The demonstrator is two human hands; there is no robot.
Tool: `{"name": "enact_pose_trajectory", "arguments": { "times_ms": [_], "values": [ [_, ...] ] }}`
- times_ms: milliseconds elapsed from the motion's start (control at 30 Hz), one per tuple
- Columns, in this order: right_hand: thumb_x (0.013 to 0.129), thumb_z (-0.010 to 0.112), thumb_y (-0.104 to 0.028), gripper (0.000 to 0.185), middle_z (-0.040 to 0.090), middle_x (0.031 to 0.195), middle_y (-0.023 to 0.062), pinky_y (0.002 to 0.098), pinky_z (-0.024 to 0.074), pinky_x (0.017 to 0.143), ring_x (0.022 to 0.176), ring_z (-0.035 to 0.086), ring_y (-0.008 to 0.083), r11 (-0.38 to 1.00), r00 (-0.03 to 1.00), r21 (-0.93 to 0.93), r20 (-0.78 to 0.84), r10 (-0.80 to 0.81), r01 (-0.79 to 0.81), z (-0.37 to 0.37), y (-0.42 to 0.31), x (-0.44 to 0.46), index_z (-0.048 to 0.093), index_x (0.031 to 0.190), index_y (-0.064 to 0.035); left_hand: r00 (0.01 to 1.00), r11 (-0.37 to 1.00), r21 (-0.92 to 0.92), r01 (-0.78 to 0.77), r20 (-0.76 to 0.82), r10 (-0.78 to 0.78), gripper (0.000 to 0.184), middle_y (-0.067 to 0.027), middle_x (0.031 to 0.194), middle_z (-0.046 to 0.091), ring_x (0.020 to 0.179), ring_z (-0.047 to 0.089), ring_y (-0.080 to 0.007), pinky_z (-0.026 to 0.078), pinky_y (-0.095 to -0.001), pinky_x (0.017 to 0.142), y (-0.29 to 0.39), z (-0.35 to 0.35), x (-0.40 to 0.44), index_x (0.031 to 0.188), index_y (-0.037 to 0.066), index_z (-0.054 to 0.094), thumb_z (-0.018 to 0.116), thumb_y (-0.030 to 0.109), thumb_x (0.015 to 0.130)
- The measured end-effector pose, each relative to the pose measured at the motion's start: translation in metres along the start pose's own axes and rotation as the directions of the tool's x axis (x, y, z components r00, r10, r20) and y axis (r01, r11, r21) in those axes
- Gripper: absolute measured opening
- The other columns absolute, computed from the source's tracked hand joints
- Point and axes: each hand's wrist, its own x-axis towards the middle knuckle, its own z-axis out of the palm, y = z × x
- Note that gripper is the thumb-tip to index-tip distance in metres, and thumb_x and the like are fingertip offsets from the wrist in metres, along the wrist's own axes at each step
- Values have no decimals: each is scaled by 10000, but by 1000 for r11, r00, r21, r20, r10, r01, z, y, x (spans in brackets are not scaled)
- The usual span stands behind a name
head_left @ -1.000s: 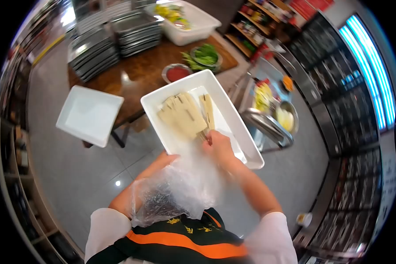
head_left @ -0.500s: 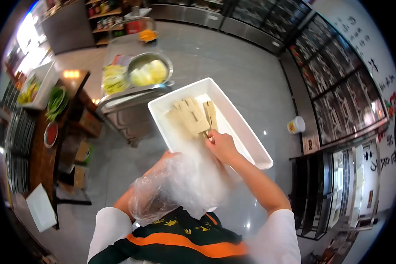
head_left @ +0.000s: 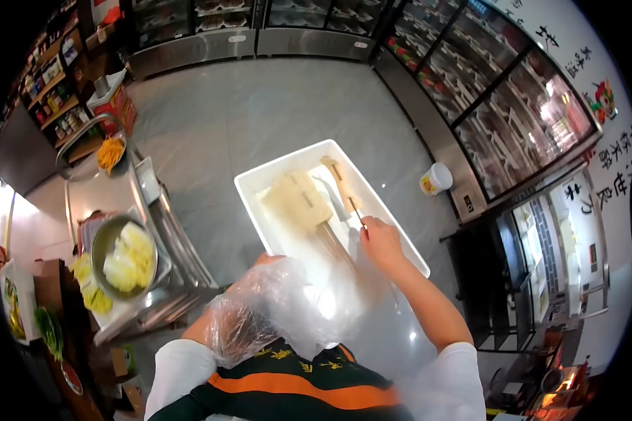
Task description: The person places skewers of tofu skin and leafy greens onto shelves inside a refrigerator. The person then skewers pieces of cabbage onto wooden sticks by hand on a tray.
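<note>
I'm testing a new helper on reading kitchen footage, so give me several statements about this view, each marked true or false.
1. The right hand holds a thin stick. True.
2. The left hand is inside a steel bowl. False: it is at the edge of the white tray.
3. Clear plastic lies over the left forearm. True.
4. The bowl of leafy vegetables stands on the ground. False: it is on the metal cart.
5. The shredded orange food is in the white tray. False: it is at the far end of the cart.
6. A white bucket stands on the floor. True.
</note>
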Motion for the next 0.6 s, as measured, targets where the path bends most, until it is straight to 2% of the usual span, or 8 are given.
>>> {"name": "enact_pose_trajectory", "arguments": {
  "times_ms": [100, 167, 300, 367, 400, 467, 533, 600],
  "values": [
    [749, 533, -87, 123, 587, 751, 155, 416, 451, 596, 634, 567, 339, 989, 1000, 147, -12, -15, 17, -17, 27, 82, 561, 841, -11, 1000, 1000, -5, 6, 2, -6, 417, -150, 1049, 541, 800, 583, -170, 452, -260, 599, 60, 8, 57, 1145, 24, 444, 539, 238, 800],
    [748, 537, -90, 106, 587, 746, 154, 408, 452, 604, 632, 568, 331, 963, 994, 262, 103, 45, -71, -11, 44, 147, 579, 807, -12, 1000, 1000, -3, 12, -3, -12, 420, -151, 1053, 539, 800, 583, -170, 451, -259, 596, 102, 11, 92, 1149, 25, 441, 538, 239, 801],
    [747, 535, -84, 99, 577, 728, 154, 398, 455, 627, 681, 570, 334, 951, 972, 285, 227, 55, -120, 32, 82, 263, 596, 783, -15, 1000, 1000, 1, -2, -18, 2, 426, -155, 1062, 535, 799, 583, -171, 450, -258, 589, 187, 7, 158, 1157, 26, 434, 534, 243, 804],
    [740, 562, -109, 185, 563, 822, 155, 400, 449, 666, 742, 558, 341, 981, 981, 192, 189, -52, 16, 45, 98, 317, 584, 906, -31, 999, 1000, -6, -25, -33, 25, 429, -157, 1066, 533, 798, 583, -171, 449, -257, 586, 227, -2, 190, 1161, 26, 430, 533, 244, 806],
    [740, 562, -109, 185, 563, 822, 155, 400, 449, 666, 742, 558, 341, 979, 979, 202, 192, -71, 31, 47, 103, 347, 584, 906, -31, 998, 999, -8, -43, -41, 42, 430, -158, 1069, 532, 798, 583, -171, 449, -257, 585, 249, -7, 208, 1163, 27, 428, 532, 245, 807],
    [725, 598, -152, 336, 527, 938, 157, 413, 436, 697, 782, 541, 351, 988, 999, 151, 33, -41, 35, 38, 104, 401, 527, 1036, -46, 994, 996, -13, -87, -74, 86, 433, -159, 1073, 530, 797, 583, -171, 448, -256, 581, 292, -17, 242, 1167, 27, 425, 530, 247, 808],
    [717, 623, -192, 476, 493, 1032, 156, 415, 440, 711, 750, 535, 359, 962, 953, -36, -134, -273, 271, 33, 126, 461, 455, 1134, -36, 983, 988, -20, -156, -105, 153, 436, -161, 1077, 528, 797, 583, -172, 447, -256, 578, 341, -25, 272, 1171, 28, 421, 529, 249, 810],
    [750, 611, -221, 491, 523, 1012, 189, 405, 454, 717, 748, 552, 367, 955, 944, -101, -156, -291, 278, 33, 143, 516, 435, 1146, 10, 964, 973, -11, -230, -143, 226, 440, -163, 1082, 526, 796, 583, -172, 447, -255, 575, 396, -32, 293, 1175, 29, 418, 527, 250, 811]
  ]
}}
